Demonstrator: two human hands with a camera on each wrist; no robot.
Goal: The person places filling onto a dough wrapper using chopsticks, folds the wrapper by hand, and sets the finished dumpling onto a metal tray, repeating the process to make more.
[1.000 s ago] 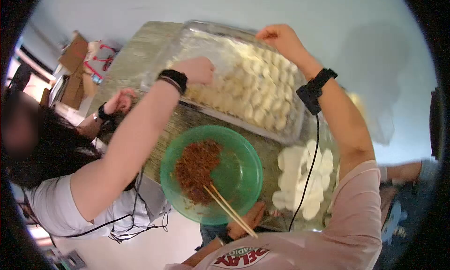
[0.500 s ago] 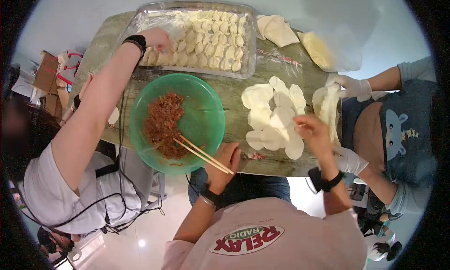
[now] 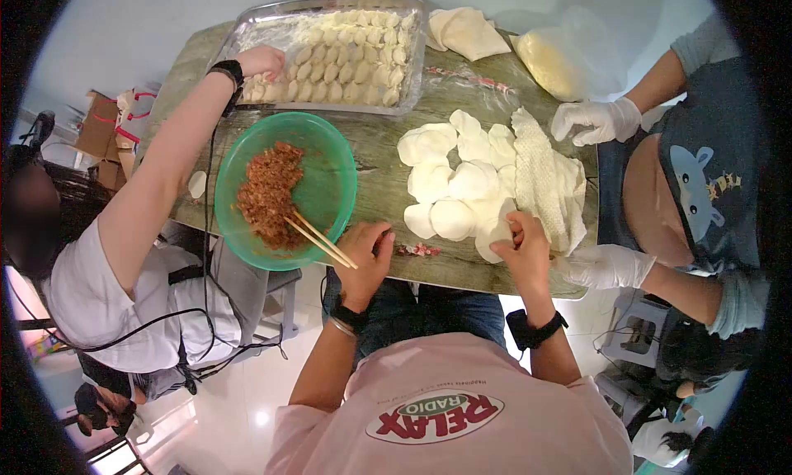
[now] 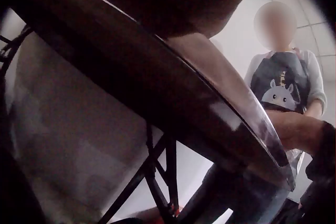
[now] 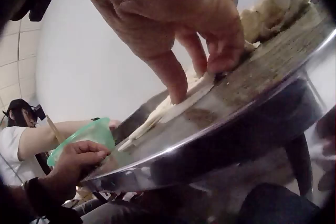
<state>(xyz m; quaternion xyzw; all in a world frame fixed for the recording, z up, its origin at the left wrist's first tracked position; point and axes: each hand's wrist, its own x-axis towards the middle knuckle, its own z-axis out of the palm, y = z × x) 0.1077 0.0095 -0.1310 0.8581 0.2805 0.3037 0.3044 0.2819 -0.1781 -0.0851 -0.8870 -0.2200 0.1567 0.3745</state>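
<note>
My right hand (image 3: 526, 250) pinches the rim of a dough round (image 3: 492, 230) at the near side of a group of overlapping pale rounds (image 3: 429, 145). In the right wrist view, the thumb and fingertips of this hand (image 5: 173, 29) meet the edge of the flat dough (image 5: 184, 104) close to the table rim. My left hand (image 3: 361, 262), fingers loosely bent, rests at the near table edge beside the green bowl (image 3: 334, 157). Chopsticks (image 3: 326, 241) lean from the brown filling (image 3: 271, 190) over the bowl's rim, beside that hand. The left wrist view is dark and mostly underside of table.
A metal tray (image 3: 417, 79) with rows of dumplings stands at the back; another person's hand (image 3: 262, 62) is over it. Right of the rounds lies a white cloth (image 3: 540, 178), with gloved hands (image 3: 606, 267) near it. Folded cloth (image 3: 470, 33) and a yellow-filled bag (image 3: 549, 66) are behind.
My right hand has come down from beside the tray to the rounds and taken a rim. The cloth, earlier in gloved hands, lies on the table. The head view has shifted.
</note>
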